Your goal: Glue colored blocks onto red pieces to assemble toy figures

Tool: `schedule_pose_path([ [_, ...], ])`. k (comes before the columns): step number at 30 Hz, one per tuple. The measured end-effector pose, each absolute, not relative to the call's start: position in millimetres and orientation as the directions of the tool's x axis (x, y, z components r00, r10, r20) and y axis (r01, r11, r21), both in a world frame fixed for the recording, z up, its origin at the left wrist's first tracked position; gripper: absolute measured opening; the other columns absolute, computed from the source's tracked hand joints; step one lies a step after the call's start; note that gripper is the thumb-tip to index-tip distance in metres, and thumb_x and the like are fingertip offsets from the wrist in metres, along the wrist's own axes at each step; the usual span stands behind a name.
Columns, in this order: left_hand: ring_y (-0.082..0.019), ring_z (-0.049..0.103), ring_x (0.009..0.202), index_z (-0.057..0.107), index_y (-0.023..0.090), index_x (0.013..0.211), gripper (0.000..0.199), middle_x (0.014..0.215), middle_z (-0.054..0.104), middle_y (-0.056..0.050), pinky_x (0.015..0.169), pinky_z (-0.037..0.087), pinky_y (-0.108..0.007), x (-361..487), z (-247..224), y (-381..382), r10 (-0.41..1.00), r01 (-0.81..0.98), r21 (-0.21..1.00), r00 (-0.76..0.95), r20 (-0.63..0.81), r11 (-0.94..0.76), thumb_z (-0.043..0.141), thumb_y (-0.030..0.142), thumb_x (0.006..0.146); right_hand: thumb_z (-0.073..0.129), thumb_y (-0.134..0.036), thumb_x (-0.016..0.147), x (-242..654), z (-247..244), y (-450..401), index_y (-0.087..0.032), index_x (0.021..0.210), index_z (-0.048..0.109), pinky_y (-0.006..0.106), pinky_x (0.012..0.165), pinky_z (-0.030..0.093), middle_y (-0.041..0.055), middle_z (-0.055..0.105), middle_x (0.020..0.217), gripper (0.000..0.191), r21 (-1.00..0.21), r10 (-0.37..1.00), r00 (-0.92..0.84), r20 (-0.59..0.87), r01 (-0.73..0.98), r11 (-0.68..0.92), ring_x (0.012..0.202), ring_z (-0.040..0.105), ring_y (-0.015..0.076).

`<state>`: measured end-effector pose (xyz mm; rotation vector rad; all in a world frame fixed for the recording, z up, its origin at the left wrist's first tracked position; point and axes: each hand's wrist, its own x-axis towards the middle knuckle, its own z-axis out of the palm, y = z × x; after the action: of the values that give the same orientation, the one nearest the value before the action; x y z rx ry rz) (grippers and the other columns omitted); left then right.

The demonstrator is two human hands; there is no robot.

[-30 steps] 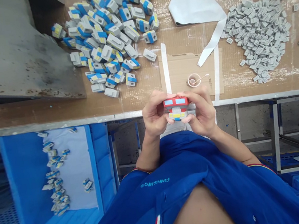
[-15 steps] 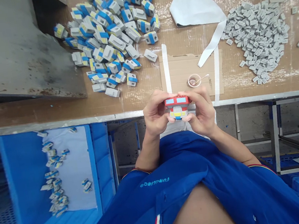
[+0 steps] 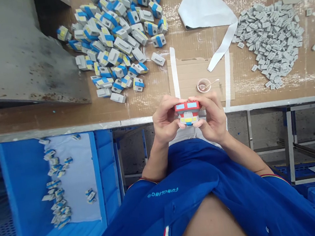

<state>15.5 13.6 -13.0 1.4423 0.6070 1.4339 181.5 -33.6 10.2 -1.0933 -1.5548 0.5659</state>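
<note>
Between my two hands, at the front edge of the table, is a toy robot torso [image 3: 188, 112]. Its upper part is red with two pale blue windows; the lower part is grey with yellow and blue patches. My left hand [image 3: 167, 118] grips its left side, fingers at the top and thumb by the lower edge. On the opposite side my right hand [image 3: 212, 116] holds it the same way. Just beyond my right hand stands a small round cup [image 3: 203, 85] with dark contents and a thin stick leaning in it, on a taped cardboard sheet [image 3: 188, 73].
A heap of grey, blue and yellow toy parts [image 3: 117, 34] lies back left beside a metal housing [image 3: 15, 55]. Small grey pieces [image 3: 273, 37] are piled at right. White cloth [image 3: 204, 9] lies between them. A blue crate [image 3: 101, 179] with more parts stands lower left.
The toy torso and my hands have shifted very slightly right in view. My grip on it looks the same.
</note>
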Motion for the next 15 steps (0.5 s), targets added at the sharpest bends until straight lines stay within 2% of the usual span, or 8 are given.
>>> schedule_pose_path([
  [11, -0.013, 0.053, 0.071, 0.083, 0.036, 0.131, 0.051, 0.090, 0.065, -0.002, 0.063, 0.048, -0.026, 15.3, -15.5, 13.8, 0.867, -0.282, 0.872, 0.191, 0.460, -0.400, 0.086, 0.066, 0.090, 0.056, -0.071, 0.107, 182.7, 5.7, -35.4, -0.032, 0.147, 0.067, 0.050, 0.086, 0.067, 0.0069, 0.063, 0.114, 0.057, -0.836, 0.887, 0.025, 0.462, 0.347, 0.425, 0.096, 0.066, 0.0258],
  [15, -0.013, 0.051, 0.072, 0.081, 0.038, 0.137, 0.052, 0.092, 0.065, -0.002, 0.064, 0.047, -0.027, 16.4, -15.9, 14.6, 0.856, -0.293, 0.867, 0.213, 0.471, -0.404, 0.085, 0.064, 0.092, 0.058, -0.065, 0.109, 182.3, 8.0, -33.8, -0.033, 0.149, 0.067, 0.048, 0.085, 0.066, 0.0062, 0.065, 0.113, 0.052, -0.817, 0.860, 0.040, 0.508, 0.340, 0.466, 0.095, 0.067, 0.0248],
])
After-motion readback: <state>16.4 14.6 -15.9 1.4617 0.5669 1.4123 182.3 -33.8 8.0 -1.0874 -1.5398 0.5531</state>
